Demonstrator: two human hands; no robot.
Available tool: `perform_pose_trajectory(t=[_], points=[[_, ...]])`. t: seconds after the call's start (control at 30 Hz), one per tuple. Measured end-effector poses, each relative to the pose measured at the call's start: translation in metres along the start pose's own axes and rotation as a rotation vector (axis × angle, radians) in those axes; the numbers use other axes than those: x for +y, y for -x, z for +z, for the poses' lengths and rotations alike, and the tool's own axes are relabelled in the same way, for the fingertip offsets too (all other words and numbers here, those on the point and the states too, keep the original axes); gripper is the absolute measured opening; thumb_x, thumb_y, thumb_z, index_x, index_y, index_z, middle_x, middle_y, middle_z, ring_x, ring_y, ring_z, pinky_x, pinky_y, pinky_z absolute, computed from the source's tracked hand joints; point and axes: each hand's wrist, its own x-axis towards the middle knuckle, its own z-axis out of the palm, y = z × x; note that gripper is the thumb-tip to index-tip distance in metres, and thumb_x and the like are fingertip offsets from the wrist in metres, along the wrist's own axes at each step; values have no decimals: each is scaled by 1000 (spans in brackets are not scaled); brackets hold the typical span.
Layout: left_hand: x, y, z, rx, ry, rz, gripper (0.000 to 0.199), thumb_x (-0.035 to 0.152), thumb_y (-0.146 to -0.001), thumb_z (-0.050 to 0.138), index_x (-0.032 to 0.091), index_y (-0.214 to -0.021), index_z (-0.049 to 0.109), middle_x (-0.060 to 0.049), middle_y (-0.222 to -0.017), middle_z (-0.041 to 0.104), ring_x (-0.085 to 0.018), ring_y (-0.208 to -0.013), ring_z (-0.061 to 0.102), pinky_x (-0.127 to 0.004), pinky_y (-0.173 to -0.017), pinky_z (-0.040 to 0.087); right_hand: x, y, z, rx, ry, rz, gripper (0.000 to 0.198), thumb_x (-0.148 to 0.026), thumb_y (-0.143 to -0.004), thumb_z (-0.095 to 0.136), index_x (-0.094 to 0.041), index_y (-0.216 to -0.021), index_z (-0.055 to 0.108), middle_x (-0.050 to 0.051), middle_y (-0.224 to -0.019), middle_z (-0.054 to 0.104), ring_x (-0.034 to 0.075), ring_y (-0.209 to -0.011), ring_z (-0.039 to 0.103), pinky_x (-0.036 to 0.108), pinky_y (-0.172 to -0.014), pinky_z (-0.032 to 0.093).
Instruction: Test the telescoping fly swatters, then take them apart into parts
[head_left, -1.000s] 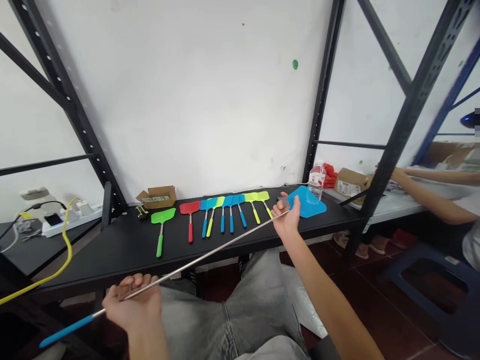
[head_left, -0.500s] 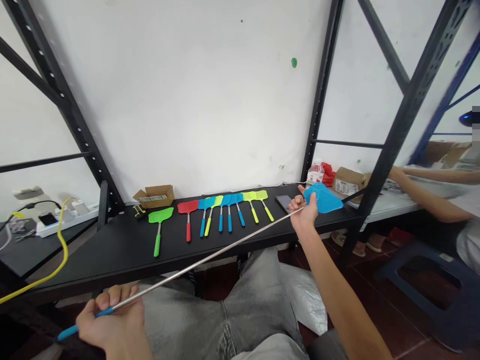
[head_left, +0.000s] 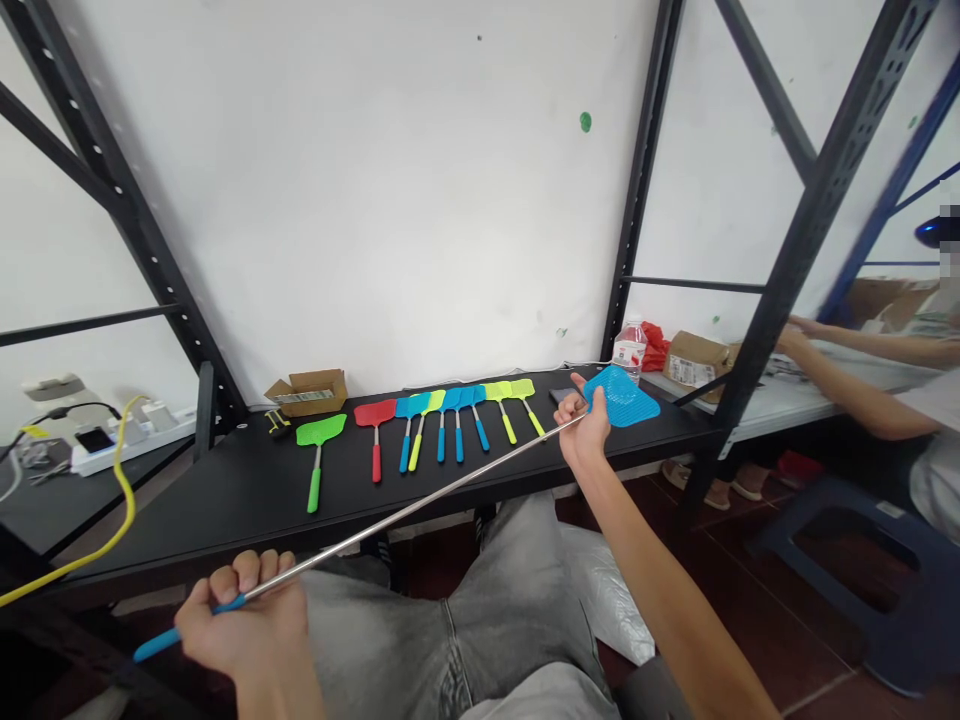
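A blue fly swatter point(head_left: 420, 508) with a long, extended metal rod slants across my lap, between both hands. My left hand point(head_left: 251, 620) is closed around its blue handle, where the handle meets the rod. At the other end my right hand point(head_left: 586, 428) grips the rod just below the flat blue paddle, thumb against the paddle. Beyond the rod, shortened fly swatters lie in a row on the black table point(head_left: 225, 500): a green one point(head_left: 319, 432) at the left, a red one point(head_left: 375, 414), then several blue and yellow ones point(head_left: 499, 394).
An open cardboard box point(head_left: 309, 393) and a small black-and-yellow item point(head_left: 278, 424) stand behind the green swatter. At the right are a phone point(head_left: 564, 397), a plastic bottle point(head_left: 630, 347) and another carton point(head_left: 697, 362). Black shelf posts frame both sides. A co-worker's arms point(head_left: 847, 385) reach over the neighbouring table.
Both hands have come slightly closer together: the left moved right and up, the right moved left, so the visible rod is a little shorter. The swatters on the table stay put.
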Motion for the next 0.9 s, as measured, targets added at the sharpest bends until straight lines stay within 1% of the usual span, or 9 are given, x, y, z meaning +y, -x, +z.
perform_pose_trajectory(t=[0.17,0.3,0.4,0.53,0.73,0.9], points=[[-7,4,7,-48,4,-2,38,32,-71,50,18,-59,17,3,-54,22,-11,-48,20,-26,-47,21,0,0,1,10,19,0,37,-56,-92,47,-23,-96,61,-8,-49,41,7,-37,34,21,-40,29],[-14,10,15,-91,12,0,39,33,-73,51,18,-59,18,3,-53,23,-11,-47,18,-26,-47,20,0,3,4,9,-7,6,35,-53,-92,46,-22,-97,62,-8,-49,43,7,-38,34,21,-41,29],[-21,18,24,-120,42,-23,38,32,-75,51,18,-59,19,3,-54,23,-10,-47,18,-25,-47,20,1,5,7,10,-32,14,33,-51,-92,47,-22,-97,62,-7,-50,45,7,-38,36,21,-41,29],[-27,24,30,-161,50,-32,37,32,-76,51,18,-59,20,4,-55,24,-9,-47,18,-24,-46,19,2,5,8,16,-28,11,33,-52,-91,48,-23,-98,62,-7,-52,47,8,-40,38,21,-42,30],[-24,12,18,-148,-16,-55,28,32,-75,52,19,-59,32,3,-56,30,-9,-48,24,-23,-44,19,-2,3,8,-31,-3,42,35,-54,-89,50,-22,-97,63,-6,-53,48,8,-40,39,21,-43,32],[-16,1,6,-99,-77,-7,23,29,-73,52,18,-58,39,2,-59,34,-10,-51,31,-24,-44,23,-24,-6,3,-1,-8,-21,36,-52,-92,46,-20,-94,63,-6,-53,47,8,-41,39,22,-44,33]])
